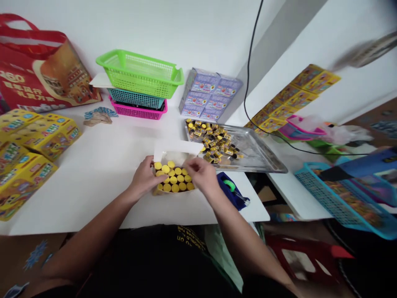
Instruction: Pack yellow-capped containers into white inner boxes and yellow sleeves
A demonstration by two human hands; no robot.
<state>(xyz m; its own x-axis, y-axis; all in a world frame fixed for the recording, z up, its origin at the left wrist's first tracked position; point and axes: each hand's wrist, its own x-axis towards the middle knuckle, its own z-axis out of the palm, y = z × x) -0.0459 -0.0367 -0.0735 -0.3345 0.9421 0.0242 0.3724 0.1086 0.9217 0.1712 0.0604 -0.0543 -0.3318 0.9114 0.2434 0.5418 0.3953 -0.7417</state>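
Observation:
On the white table in front of me stands an open cardboard box (156, 192) with its white lid flap (178, 146) raised at the back. Rows of small cylinders with round yellow caps (173, 180) fill much of it. My left hand (144, 177) is closed around the box's left side, its thumb lying over the caps. Over the right end of the box, my right hand (203, 173) has its fingers pinched together; whatever they hold is hidden. Behind that hand, a metal tray (257, 147) bears a heap of similar small yellow-and-black cylinders (217, 140).
Yellow printed boxes (43, 140) stand at the left, near a red bag (46, 70). Stacked baskets (139, 78) and purple boxes (207, 93) line the wall. A blue pouch (232, 190) lies right of my hand. A black cable (248, 82) hangs over the tray.

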